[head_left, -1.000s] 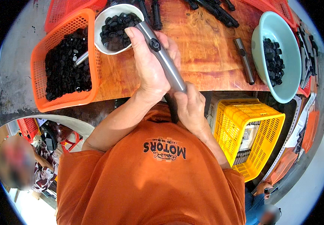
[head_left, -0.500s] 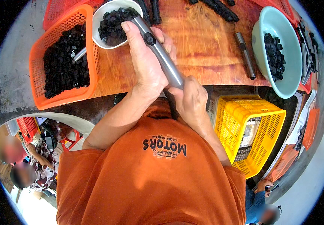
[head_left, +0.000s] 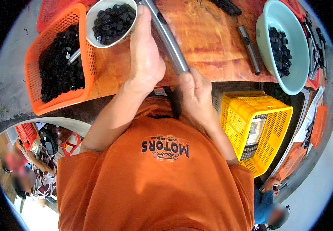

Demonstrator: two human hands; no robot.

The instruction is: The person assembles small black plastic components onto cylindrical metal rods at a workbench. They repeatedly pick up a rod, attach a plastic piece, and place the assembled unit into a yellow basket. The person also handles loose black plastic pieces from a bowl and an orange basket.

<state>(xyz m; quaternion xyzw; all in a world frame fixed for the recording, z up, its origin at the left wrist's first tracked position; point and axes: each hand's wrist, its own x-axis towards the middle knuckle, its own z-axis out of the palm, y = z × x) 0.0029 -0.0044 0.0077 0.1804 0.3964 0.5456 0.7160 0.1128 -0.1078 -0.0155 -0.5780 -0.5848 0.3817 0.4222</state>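
Note:
A grey metal tube [head_left: 169,45] slants over the table's near edge, held between both hands. My left hand [head_left: 146,57] is closed round its upper part, thumb along the side and fingers mostly hidden behind. At the lower end, my right hand [head_left: 197,90] is closed with its thumb against the tube. A dark spot shows on the tube's upper part; its far end runs to the top of the picture. Just left of my left hand stands a white bowl [head_left: 91,37] full of small black parts.
An orange basket [head_left: 91,61] of black pieces, with a short metal tube among them, stands left. Right, another tube [head_left: 248,48] lies on the wooden table [head_left: 216,61] by a pale blue basin [head_left: 264,50]. Below is a yellow crate [head_left: 247,111]. Other people work at both lower sides.
Both hands and the tube have moved up in the picture, away from my body. The tube stands a little steeper. The whole view has shifted slightly.

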